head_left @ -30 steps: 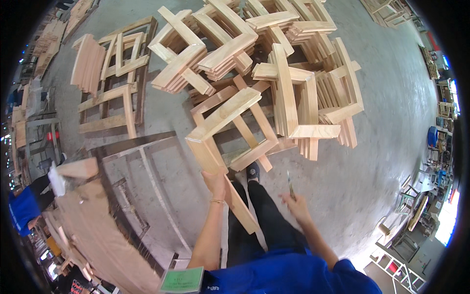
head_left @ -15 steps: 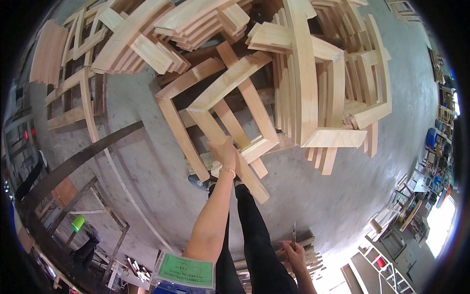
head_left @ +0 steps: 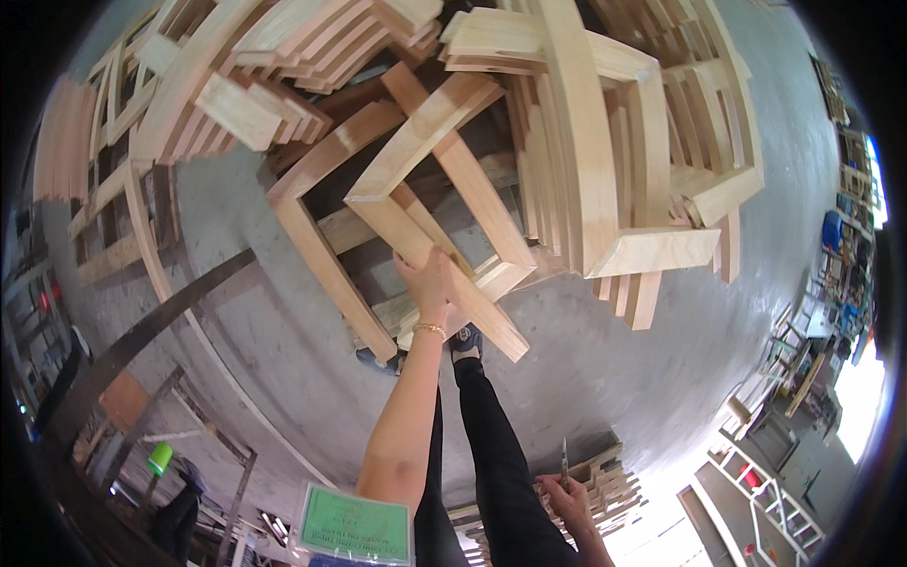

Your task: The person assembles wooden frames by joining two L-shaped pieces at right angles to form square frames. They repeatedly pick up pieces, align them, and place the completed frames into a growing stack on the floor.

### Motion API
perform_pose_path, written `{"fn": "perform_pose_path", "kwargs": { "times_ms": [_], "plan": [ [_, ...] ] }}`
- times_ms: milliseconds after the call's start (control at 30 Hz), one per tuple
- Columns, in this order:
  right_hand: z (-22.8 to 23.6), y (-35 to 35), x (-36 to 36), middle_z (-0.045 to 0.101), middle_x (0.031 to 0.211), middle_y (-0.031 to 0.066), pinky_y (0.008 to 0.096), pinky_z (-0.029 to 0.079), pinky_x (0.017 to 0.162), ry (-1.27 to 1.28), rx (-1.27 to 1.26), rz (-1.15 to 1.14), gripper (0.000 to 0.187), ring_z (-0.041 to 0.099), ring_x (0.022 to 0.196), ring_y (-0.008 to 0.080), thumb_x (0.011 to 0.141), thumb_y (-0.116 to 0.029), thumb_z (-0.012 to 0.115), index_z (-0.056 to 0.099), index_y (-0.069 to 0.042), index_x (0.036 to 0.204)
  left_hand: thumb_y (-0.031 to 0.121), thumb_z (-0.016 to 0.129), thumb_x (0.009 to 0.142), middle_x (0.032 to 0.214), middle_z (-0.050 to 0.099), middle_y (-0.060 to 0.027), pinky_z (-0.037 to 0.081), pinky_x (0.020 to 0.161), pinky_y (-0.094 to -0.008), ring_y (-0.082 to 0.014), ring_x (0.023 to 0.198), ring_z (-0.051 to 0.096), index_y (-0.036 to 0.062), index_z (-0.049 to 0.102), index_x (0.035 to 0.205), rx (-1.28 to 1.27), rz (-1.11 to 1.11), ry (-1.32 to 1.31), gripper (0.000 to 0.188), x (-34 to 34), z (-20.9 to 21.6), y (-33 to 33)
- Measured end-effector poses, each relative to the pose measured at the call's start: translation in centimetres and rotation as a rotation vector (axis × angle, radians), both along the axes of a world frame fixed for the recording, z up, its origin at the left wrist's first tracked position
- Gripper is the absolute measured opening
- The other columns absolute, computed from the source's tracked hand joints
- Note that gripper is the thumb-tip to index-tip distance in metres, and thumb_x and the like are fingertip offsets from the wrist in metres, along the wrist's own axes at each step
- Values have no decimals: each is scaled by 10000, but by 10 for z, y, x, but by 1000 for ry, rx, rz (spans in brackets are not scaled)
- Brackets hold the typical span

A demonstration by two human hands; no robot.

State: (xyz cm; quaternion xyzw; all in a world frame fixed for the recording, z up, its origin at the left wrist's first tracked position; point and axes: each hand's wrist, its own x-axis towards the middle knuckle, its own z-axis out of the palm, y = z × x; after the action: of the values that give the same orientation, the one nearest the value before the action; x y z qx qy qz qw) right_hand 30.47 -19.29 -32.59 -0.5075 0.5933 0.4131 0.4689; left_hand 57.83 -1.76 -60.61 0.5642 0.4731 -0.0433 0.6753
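Badge: green card (head_left: pixel 354 524) in a clear sleeve, bottom centre, closest thing to the camera.
Right hand: (head_left: pixel 569 501) lower right of centre, fingers curled snug around a slim pointed tool (head_left: pixel 565 458); too small to say what kind.
Left hand: (head_left: pixel 430 283) near the middle, thin gold-coloured bracelet (head_left: pixel 431 329) at the wrist, fingers closed over the long bar of a wooden frame.
Wooden frame: (head_left: pixel 491 317) centre of the picture, pale blond timber, smooth flat faces, light grain. Two bars meet at an angled corner left of centre, with a whitish line along the joint. The long bar runs down-right past that hand to a square-cut end; the other slants up-right. Honestly can't tell which of the inner bars belong to it.
Underneath: another frame (head_left: pixel 326 265), slightly pinker, showing left of the held one.
Shoes: dark pair (head_left: pixel 463 342), just below the frames.
Stacks: more pale frames piled right of centre (head_left: pixel 586 151) and upper left (head_left: pixel 321 47).
Way back: white ladder-like rack (head_left: pixel 770 496), lower right.
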Motion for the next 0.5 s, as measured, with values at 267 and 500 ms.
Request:
{"fn": "perform_pose_path", "kwargs": {
  "times_ms": [267,500],
  "plan": [
    [-46,-60,10,636,1028,209,180,249,331,-251,63,-557,441,318,398,24,958,-367,459,482,-43,1257,306,513,949,1418,342,-170,291,1069,-333,-250,1265,383,-47,221,1409,258,-157,-369,649,59,46,18],
    [-145,-152,110,463,1291,302,139,240,312,-537,219,-1138,548,276,387,22,949,-520,379,432,-90,1284,696,424,838,1522,29,-217,144,1139,-424,-338,1410,95,-37,37,1444,-883,-88,-209,1027,219,95,-4]
  ]
}}
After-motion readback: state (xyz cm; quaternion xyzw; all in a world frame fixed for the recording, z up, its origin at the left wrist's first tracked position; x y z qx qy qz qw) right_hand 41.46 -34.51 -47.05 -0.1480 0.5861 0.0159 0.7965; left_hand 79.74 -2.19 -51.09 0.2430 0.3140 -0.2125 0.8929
